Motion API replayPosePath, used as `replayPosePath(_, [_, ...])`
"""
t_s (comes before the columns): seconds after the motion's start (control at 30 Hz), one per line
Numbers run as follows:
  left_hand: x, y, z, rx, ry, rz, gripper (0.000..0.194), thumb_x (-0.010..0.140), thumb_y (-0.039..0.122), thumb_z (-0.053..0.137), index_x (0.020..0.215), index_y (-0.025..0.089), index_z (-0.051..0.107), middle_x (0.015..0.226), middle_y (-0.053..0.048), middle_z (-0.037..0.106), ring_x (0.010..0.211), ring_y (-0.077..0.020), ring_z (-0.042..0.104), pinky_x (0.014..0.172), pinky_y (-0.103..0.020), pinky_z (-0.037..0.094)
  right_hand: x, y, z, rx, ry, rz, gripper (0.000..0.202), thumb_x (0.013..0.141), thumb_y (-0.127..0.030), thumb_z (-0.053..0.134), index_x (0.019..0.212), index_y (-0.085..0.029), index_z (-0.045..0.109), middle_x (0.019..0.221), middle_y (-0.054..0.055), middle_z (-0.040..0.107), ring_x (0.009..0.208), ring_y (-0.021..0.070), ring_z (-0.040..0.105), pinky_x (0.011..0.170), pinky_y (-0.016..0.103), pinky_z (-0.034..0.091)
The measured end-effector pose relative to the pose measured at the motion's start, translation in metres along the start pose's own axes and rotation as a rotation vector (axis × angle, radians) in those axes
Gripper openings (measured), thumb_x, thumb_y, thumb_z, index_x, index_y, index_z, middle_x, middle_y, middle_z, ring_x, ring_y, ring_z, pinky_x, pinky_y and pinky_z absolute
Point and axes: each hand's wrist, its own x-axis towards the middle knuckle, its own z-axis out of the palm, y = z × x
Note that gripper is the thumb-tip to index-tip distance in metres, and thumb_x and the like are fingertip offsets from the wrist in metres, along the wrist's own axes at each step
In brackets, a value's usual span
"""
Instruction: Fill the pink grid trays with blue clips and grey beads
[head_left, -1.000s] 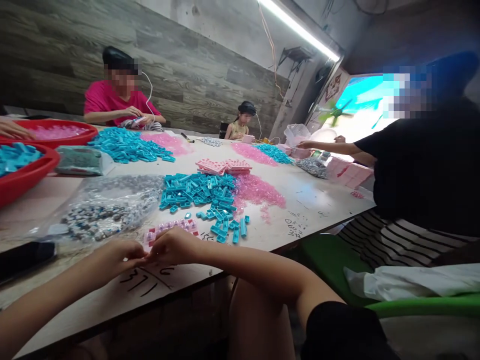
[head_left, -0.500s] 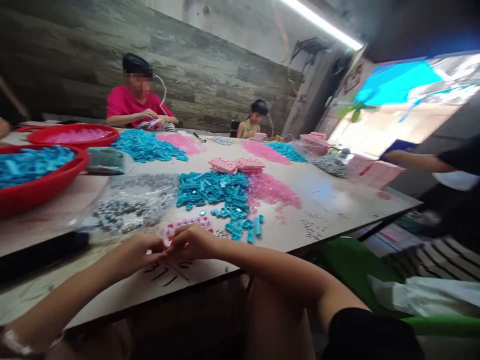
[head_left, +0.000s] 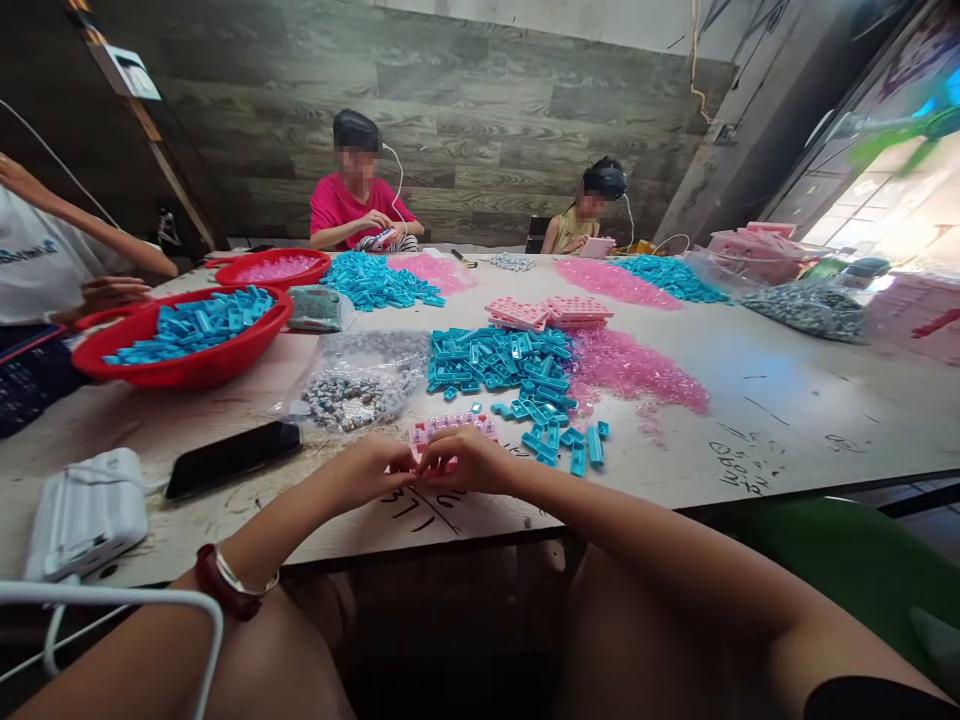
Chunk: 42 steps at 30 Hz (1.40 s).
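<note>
The pink tray (head_left: 442,424) runs lengthwise left-right — left hand (head_left: 366,470), right hand (head_left: 476,462) at its near edge, grips unclear.

Black handwriting stands on the worktop (head_left: 667,475). Close to the near edge, the number 371 (head_left: 405,508) can be read; a slanting stroke (head_left: 439,510) parts it from further marks (head_left: 454,499), which probably include a 6, though they are poorly seen. A little further in from that edge, beside the right hand (head_left: 466,462), lies part-hidden writing (head_left: 519,453). Toward the worktop's right end, several handwritten lines (head_left: 739,468) and a small scribble (head_left: 847,443) are illegible. Beyond the left edge, a co-worker's white shirt (head_left: 45,285) bears blurred dark lettering (head_left: 28,250).
</note>
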Motion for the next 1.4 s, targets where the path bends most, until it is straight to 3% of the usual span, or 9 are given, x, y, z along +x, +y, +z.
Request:
replayPosePath(0.27, [0.001,0.001,0.002,-0.021,0.059,0.009,0.017,0.08,0.026,0.056,0.074,0.014,0.064,0.068,-0.001,0.065,0.062,-0.0111,0.057,0.058,-0.019,0.035,0.0,0.001,-0.001,-0.028,0.05,0.003,0.004,0.072,-0.013,0.064,0.076,-0.012,0.064,0.073,0.003,0.06,0.058,0.0072,0.054,0.053,0.017,0.045])
replayPosePath(0.57, [0.002,0.004,-0.001,-0.063,0.096,-0.008,0.015,0.08,0.026,0.055,0.08,0.015,0.065,0.072,-0.001,0.065,0.066,-0.0118,0.057,0.062,-0.02,0.038,-0.001,0.003,-0.001,-0.004,0.079,0.004,0.007,0.072,-0.016,0.065,0.077,-0.012,0.061,0.081,0.005,0.058,0.062,0.008,0.055,0.055,0.018,0.048])
replayPosePath(0.8, [0.004,0.004,0.003,-0.065,0.101,-0.001,0.013,0.078,0.023,0.056,0.077,0.013,0.065,0.069,-0.002,0.066,0.063,-0.0114,0.057,0.06,-0.02,0.038,-0.002,0.004,0.0,-0.02,0.049,0.018,0.005,0.072,-0.015,0.065,0.075,-0.012,0.062,0.078,0.004,0.059,0.06,0.0081,0.056,0.053,0.018,0.047])
replayPosePath(0.97, [0.006,0.004,0.005,-0.07,0.078,-0.068,0.014,0.077,0.023,0.057,0.072,0.013,0.066,0.067,-0.003,0.066,0.062,-0.0121,0.057,0.059,-0.02,0.038,0.0,0.004,0.001,0.012,0.071,0.033,0.003,0.068,-0.009,0.065,0.07,-0.011,0.064,0.071,0.004,0.062,0.06,0.0094,0.057,0.053,0.018,0.045])
replayPosePath(1.17, [0.008,-0.003,0.006,-0.08,0.028,-0.043,0.021,0.077,0.028,0.052,0.07,0.014,0.066,0.067,-0.003,0.067,0.062,-0.0132,0.058,0.057,-0.02,0.038,0.003,0.0,-0.003,-0.071,0.009,0.078,0.004,0.069,-0.008,0.066,0.07,-0.012,0.067,0.067,0.004,0.065,0.059,0.0098,0.057,0.056,0.018,0.043])
replayPosePath(1.4, [0.01,-0.019,0.01,-0.073,0.056,0.007,0.024,0.077,0.035,0.048,0.079,0.018,0.066,0.074,-0.001,0.068,0.069,-0.0149,0.058,0.065,-0.022,0.04,0.006,-0.009,-0.011,-0.218,-0.097,0.103,0.005,0.074,-0.015,0.064,0.072,-0.011,0.064,0.071,0.003,0.064,0.065,0.0091,0.057,0.06,0.018,0.041])
